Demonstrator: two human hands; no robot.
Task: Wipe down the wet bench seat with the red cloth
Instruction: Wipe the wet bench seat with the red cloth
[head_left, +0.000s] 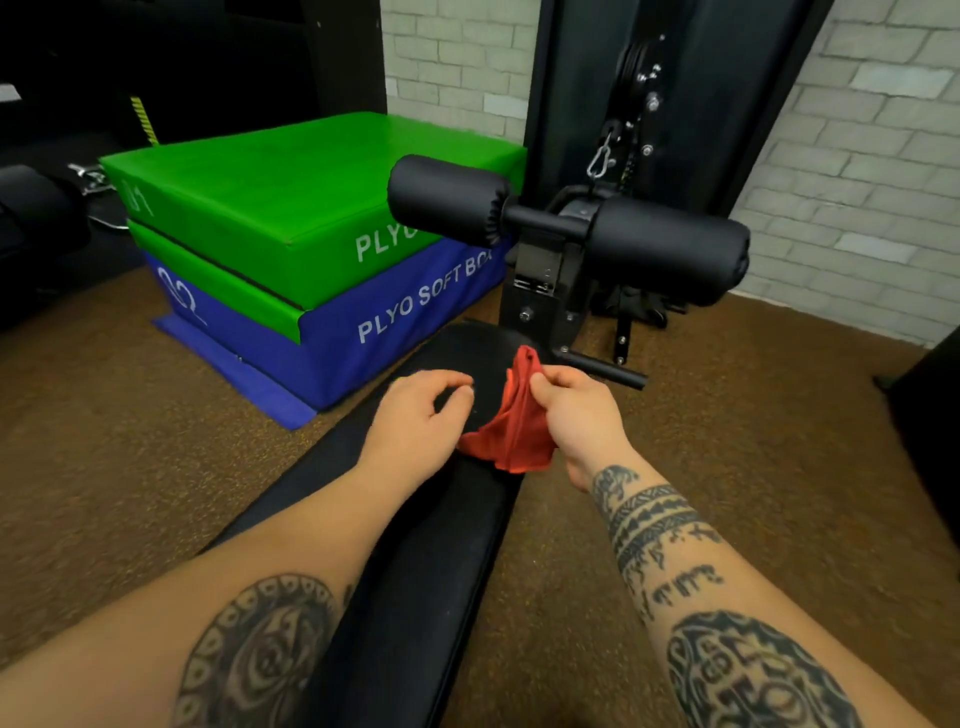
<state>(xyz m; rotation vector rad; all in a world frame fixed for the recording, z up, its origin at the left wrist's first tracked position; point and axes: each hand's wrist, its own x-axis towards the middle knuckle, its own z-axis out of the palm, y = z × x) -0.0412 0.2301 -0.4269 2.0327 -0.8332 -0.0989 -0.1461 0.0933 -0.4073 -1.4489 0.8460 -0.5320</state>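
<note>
A person is leaning over a long black padded bench seat (415, 545) whose long axis is running straight away from them toward a black machine with two foam rollers (670, 249). Their right hand (582, 410) is pinching a crumpled red cloth (511, 436), which is hanging bunched with its lower folds seemingly touching the matte vinyl. The left hand (415, 410) is hovering just beside it, empty, fingers loosely curled. The cloth is sitting near the seat's far end; any wetness is hard to make out.
</note>
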